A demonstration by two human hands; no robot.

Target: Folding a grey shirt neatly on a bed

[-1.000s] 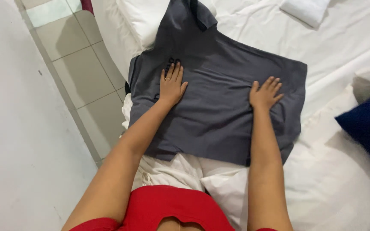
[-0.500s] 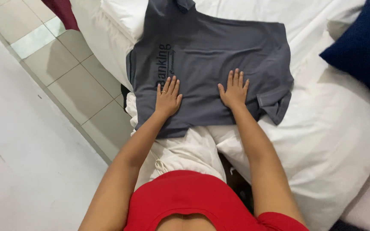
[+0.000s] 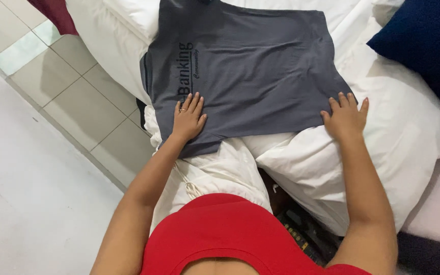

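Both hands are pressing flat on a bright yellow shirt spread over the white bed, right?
Not quite: the head view shows the flat cotton shirt is dark grey, not yellow. The left hand and right hand do lie flat on it, over the white bed.

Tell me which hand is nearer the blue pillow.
Right. The right hand rests at the grey shirt's right edge, below-left of the blue pillow. The left hand lies flat on the shirt's far side.
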